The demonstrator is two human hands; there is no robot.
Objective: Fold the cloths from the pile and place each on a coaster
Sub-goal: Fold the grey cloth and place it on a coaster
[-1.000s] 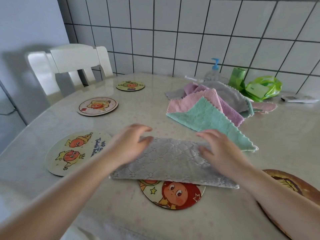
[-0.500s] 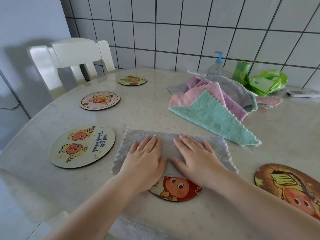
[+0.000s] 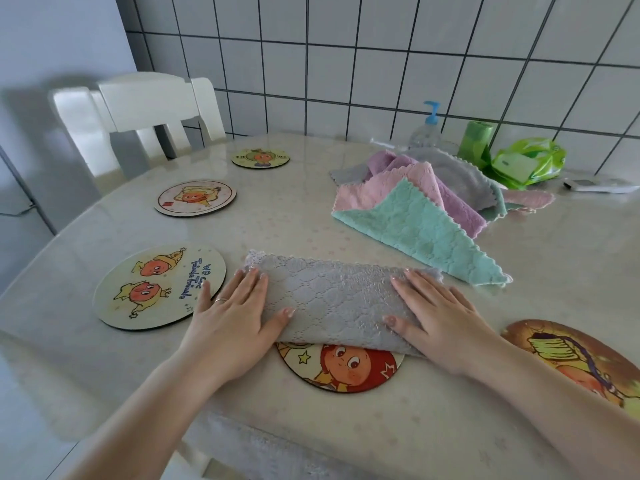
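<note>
A grey cloth (image 3: pixel 332 299), folded into a long strip, lies across the far half of a round coaster (image 3: pixel 346 370) with a red-haired cartoon face. My left hand (image 3: pixel 235 313) lies flat on the strip's left end, thumb on the cloth. My right hand (image 3: pixel 440 317) presses its right end the same way. Behind them is the pile of cloths (image 3: pixel 426 199): teal, pink, purple and grey. Other coasters lie around: one at the left (image 3: pixel 152 289), one further back (image 3: pixel 195 197), a small one at the far side (image 3: pixel 260 158), and one at the right edge (image 3: pixel 581 358).
A white chair (image 3: pixel 145 112) stands behind the table at the far left. By the tiled wall are a pump bottle (image 3: pixel 427 129), a green roll (image 3: pixel 476 138), a green packet (image 3: pixel 526 161) and a white remote (image 3: pixel 599 184). The table's front edge (image 3: pixel 311 441) is close to me.
Both hands slid apart from the middle of the grey cloth to its two ends, smoothing it. One second ago they were lowering the folded cloth onto the table.
</note>
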